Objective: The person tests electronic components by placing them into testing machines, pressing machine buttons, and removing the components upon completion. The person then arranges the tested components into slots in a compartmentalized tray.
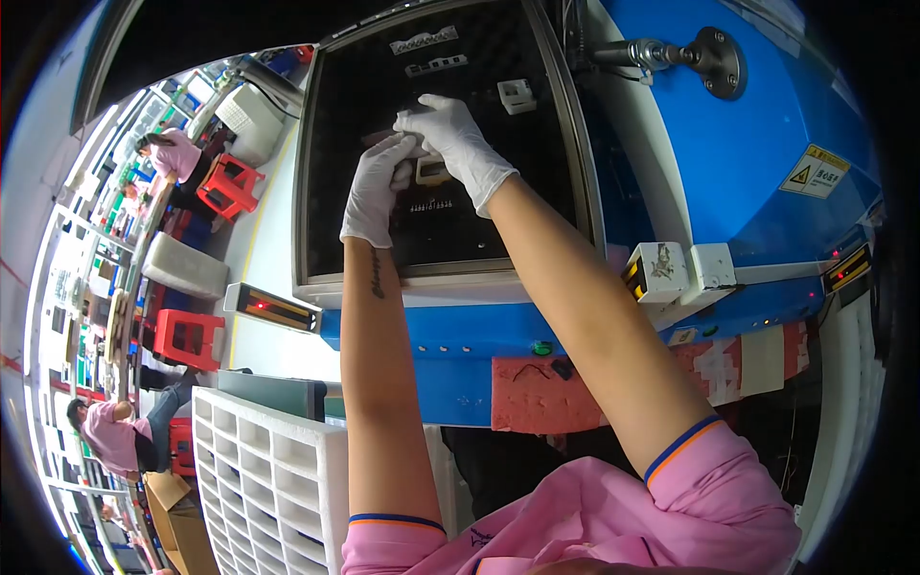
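Observation:
Both my hands wear white gloves and meet over a black panel in a metal frame (305, 192). My left hand (372, 189) is closed, fingertips pressed together beside the other hand. My right hand (460, 144) has its fingers curled in a pinch against the left fingertips. Whatever sits between them is hidden. Just below the fingers lies a pale frame-shaped part (433, 176), partly covered by the gloves. Nearer me is a row of small white pins (431, 205). Farther off lie a perforated white strip (424, 40), a second notched strip (436, 66) and a white block (517, 96).
A blue machine housing (757, 192) with a jointed metal arm (661, 55) stands right. Sensor bars (273, 307) flank the panel. A red foam pad (546, 395) and white foam tray (268, 460) are near me. Two people in pink (177, 156) sit at the left bench.

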The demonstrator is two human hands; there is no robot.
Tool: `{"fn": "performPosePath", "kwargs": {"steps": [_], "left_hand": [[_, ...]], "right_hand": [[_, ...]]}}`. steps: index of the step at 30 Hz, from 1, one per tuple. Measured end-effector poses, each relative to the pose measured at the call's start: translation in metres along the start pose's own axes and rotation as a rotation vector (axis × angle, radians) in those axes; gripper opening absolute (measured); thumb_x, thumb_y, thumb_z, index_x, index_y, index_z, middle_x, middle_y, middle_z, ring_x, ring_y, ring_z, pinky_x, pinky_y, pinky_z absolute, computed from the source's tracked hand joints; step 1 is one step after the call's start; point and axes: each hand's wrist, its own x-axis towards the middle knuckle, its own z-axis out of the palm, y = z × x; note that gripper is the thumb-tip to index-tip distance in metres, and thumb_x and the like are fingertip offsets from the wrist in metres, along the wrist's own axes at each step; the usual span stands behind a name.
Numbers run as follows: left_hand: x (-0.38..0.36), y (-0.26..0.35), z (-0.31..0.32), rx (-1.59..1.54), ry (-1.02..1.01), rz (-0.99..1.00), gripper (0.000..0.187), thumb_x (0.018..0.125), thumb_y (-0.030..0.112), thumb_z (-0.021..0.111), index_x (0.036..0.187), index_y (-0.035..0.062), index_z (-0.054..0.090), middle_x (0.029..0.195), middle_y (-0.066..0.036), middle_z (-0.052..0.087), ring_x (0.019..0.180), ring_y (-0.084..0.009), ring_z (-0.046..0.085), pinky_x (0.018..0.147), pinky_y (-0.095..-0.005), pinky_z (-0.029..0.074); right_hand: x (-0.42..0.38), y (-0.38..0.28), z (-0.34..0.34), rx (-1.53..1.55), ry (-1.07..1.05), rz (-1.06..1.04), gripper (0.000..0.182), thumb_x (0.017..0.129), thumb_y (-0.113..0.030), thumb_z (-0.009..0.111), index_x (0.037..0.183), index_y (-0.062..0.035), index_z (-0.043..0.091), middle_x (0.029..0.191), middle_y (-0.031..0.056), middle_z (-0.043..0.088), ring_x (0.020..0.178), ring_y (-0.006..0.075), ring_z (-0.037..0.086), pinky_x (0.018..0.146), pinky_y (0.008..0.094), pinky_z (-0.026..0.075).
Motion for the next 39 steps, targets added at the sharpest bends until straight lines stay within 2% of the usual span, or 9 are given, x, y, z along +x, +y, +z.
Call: {"fn": "performPosePath", "kwargs": {"steps": [3, 9, 13, 16, 20, 29, 33, 35, 39], "left_hand": [[0.000, -0.001, -0.002, -0.001, -0.017, -0.004, 0.021, 0.092, 0.025, 0.052, 0.087, 0.0057, 0.060, 0.055, 0.005, 0.042, 0.042, -0.0040, 0.029, 0.042, -0.0189, 0.023], [0.008, -0.005, -0.018, -0.071, -0.206, -0.048, 0.017, 0.088, 0.018, 0.056, 0.092, 0.0024, 0.062, 0.071, -0.001, 0.059, 0.049, -0.0025, 0.035, 0.044, -0.0166, 0.025], [-0.003, -0.001, -0.005, 0.248, -0.097, -0.141, 0.017, 0.085, 0.014, 0.057, 0.096, 0.0023, 0.064, 0.072, -0.003, 0.060, 0.051, -0.0033, 0.038, 0.047, -0.0166, 0.028], [-0.012, 0.008, -0.001, 0.220, 0.313, 0.051, 0.020, 0.079, 0.010, 0.059, 0.096, 0.0013, 0.067, 0.076, -0.005, 0.063, 0.059, -0.0078, 0.050, 0.055, -0.0201, 0.039], [0.001, -0.003, -0.011, 0.484, 0.460, 0.136, 0.022, 0.074, 0.006, 0.061, 0.094, 0.0011, 0.069, 0.081, -0.007, 0.066, 0.073, -0.0142, 0.059, 0.067, -0.0249, 0.045], [0.005, -0.014, -0.015, 0.717, 0.357, 0.067, 0.025, 0.074, 0.001, 0.061, 0.098, -0.0001, 0.067, 0.085, -0.010, 0.066, 0.078, -0.0158, 0.060, 0.072, -0.0249, 0.046], [0.006, -0.013, -0.017, 0.651, 0.427, 0.160, 0.026, 0.072, 0.003, 0.060, 0.097, -0.0009, 0.067, 0.094, -0.014, 0.065, 0.082, -0.0200, 0.062, 0.075, -0.0270, 0.047], [-0.001, -0.008, -0.018, 0.267, 0.329, 0.217, 0.028, 0.076, 0.005, 0.057, 0.102, -0.0028, 0.062, 0.099, -0.015, 0.063, 0.082, -0.0214, 0.062, 0.075, -0.0266, 0.048], [0.000, -0.004, -0.004, -0.136, 0.187, 0.199, 0.031, 0.081, 0.009, 0.052, 0.109, -0.0039, 0.055, 0.103, -0.016, 0.060, 0.080, -0.0205, 0.061, 0.072, -0.0249, 0.049]], "right_hand": [[0.011, 0.009, 0.003, -0.411, 0.023, -0.229, 0.049, 0.074, -0.007, 0.069, 0.119, 0.0059, 0.053, 0.091, 0.0144, 0.066, 0.070, 0.0175, 0.064, 0.064, 0.0261, 0.053], [0.005, 0.002, 0.001, -0.295, -0.014, -0.260, 0.039, 0.073, -0.010, 0.071, 0.110, 0.0008, 0.061, 0.091, 0.0150, 0.067, 0.079, 0.0188, 0.067, 0.071, 0.0256, 0.054], [0.004, 0.001, 0.001, -0.099, -0.021, -0.236, 0.036, 0.072, -0.008, 0.071, 0.107, -0.0009, 0.063, 0.092, 0.0133, 0.068, 0.084, 0.0201, 0.066, 0.074, 0.0276, 0.053], [0.005, -0.002, 0.001, -0.081, -0.013, -0.184, 0.036, 0.071, -0.008, 0.072, 0.105, -0.0023, 0.064, 0.093, 0.0121, 0.068, 0.087, 0.0200, 0.065, 0.076, 0.0282, 0.052], [0.006, 0.000, 0.002, -0.334, 0.059, -0.236, 0.034, 0.069, -0.008, 0.072, 0.102, -0.0032, 0.066, 0.091, 0.0099, 0.069, 0.085, 0.0183, 0.066, 0.077, 0.0273, 0.051], [0.006, 0.002, 0.001, -0.328, 0.054, -0.214, 0.031, 0.068, -0.008, 0.073, 0.099, -0.0030, 0.067, 0.088, 0.0095, 0.069, 0.079, 0.0175, 0.065, 0.075, 0.0267, 0.051], [0.002, -0.002, 0.002, -0.324, 0.028, -0.187, 0.032, 0.070, -0.008, 0.072, 0.101, -0.0025, 0.066, 0.087, 0.0083, 0.068, 0.073, 0.0145, 0.063, 0.066, 0.0242, 0.050], [-0.001, -0.006, 0.001, -0.291, -0.013, -0.125, 0.035, 0.071, -0.007, 0.071, 0.105, -0.0014, 0.064, 0.086, 0.0058, 0.066, 0.069, 0.0098, 0.060, 0.054, 0.0203, 0.048], [-0.003, -0.010, 0.002, -0.291, -0.020, -0.099, 0.034, 0.073, -0.008, 0.069, 0.105, -0.0014, 0.064, 0.085, 0.0061, 0.066, 0.065, 0.0093, 0.058, 0.053, 0.0203, 0.048]]}}
